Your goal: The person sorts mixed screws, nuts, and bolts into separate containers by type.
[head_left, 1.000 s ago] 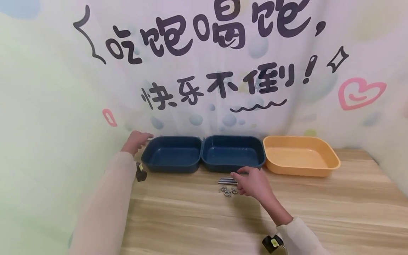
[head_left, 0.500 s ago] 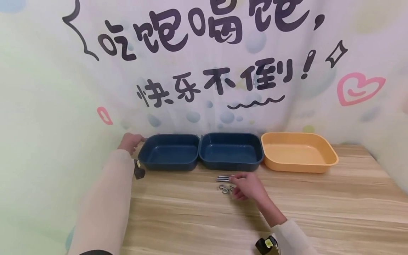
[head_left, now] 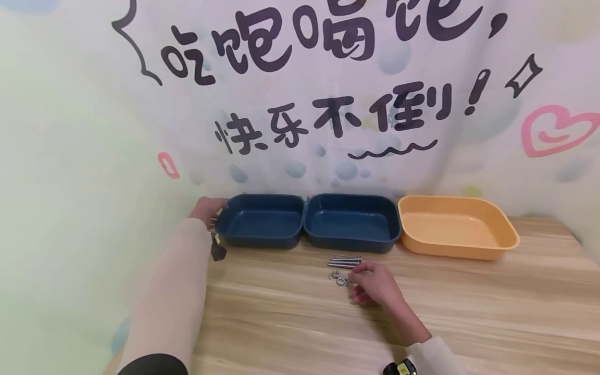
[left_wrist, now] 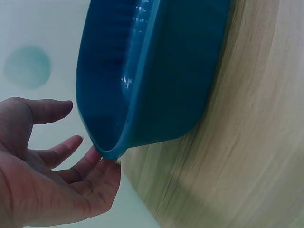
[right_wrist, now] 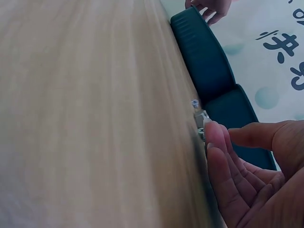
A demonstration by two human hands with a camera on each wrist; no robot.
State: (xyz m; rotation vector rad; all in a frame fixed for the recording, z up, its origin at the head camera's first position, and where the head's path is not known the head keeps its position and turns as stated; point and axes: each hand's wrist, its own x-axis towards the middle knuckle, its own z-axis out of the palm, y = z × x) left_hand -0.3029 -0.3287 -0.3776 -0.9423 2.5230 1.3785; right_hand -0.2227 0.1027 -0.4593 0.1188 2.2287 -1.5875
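Two dark blue trays stand side by side at the back of the wooden table: the left blue tray (head_left: 260, 229) and the middle blue tray (head_left: 351, 226). My left hand (head_left: 207, 207) reaches to the left tray's outer corner. In the left wrist view the left hand (left_wrist: 71, 142) has spread fingers, one fingertip touching the tray's (left_wrist: 161, 71) rim. Steel bolts (head_left: 344, 261) and small nuts (head_left: 338, 277) lie in front of the middle tray. My right hand (head_left: 370, 285) hovers just right of the nuts. In the right wrist view the right hand (right_wrist: 222, 134) has loosely bent fingers near the nuts (right_wrist: 202, 118), thumb apart.
An orange tray (head_left: 457, 229) sits right of the blue ones. A printed cloth backdrop (head_left: 300, 104) hangs close behind the trays and along the left side. Bare tabletop (head_left: 492, 312) stretches in front and to the right.
My right hand has drawn back from the bolts toward me and now sits beside the nuts. The left hand stays at the left tray's corner. The head view shifted slightly.
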